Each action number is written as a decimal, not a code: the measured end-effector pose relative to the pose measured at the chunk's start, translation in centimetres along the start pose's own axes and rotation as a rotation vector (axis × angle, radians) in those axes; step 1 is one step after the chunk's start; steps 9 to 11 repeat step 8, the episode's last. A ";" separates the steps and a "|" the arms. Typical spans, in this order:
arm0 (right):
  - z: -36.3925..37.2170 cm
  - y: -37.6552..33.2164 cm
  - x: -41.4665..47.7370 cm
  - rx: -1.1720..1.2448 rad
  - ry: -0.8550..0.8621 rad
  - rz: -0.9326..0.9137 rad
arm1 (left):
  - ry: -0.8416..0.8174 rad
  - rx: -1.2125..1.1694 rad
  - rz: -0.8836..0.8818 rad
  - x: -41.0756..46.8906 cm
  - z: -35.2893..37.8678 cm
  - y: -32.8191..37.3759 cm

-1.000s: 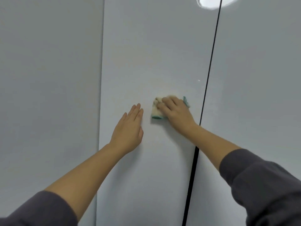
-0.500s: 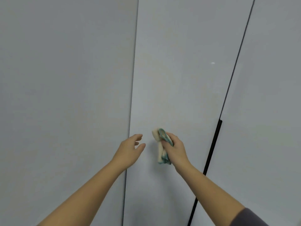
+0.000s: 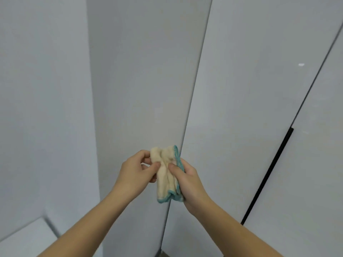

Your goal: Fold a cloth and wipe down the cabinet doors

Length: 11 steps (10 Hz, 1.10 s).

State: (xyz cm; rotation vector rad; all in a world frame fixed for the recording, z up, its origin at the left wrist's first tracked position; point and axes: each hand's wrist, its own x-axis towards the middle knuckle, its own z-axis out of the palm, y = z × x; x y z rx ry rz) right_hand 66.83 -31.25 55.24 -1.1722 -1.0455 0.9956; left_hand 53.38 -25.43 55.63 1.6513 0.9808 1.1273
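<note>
Pale doors [image 3: 241,89]; black handle [image 3: 267,175] at right; ledge [image 3: 26,238] cut off lower left. One cloth [image 3: 165,175], cream, teal-edged, bunched before the doors, partly hidden by the right hand [image 3: 188,181], whose grip curls round it. Its left edge is now pinched by the left hand [image 3: 136,169], which was apart half a second ago.

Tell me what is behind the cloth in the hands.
Behind the cloth stand pale grey cabinet doors, with a seam between two. The cloth covers part of that seam and of the right hand.
</note>
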 end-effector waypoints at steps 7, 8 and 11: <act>36.3 19.9 5.4 -0.066 -0.199 0.572 | 0.448 0.149 -0.571 -4.9 -34.1 -24.7; 38.8 22.4 8.2 -0.208 -0.217 0.588 | 0.402 0.320 -0.709 -3.0 -37.7 -26.7; 38.8 22.4 8.2 -0.208 -0.217 0.588 | 0.402 0.320 -0.709 -3.0 -37.7 -26.7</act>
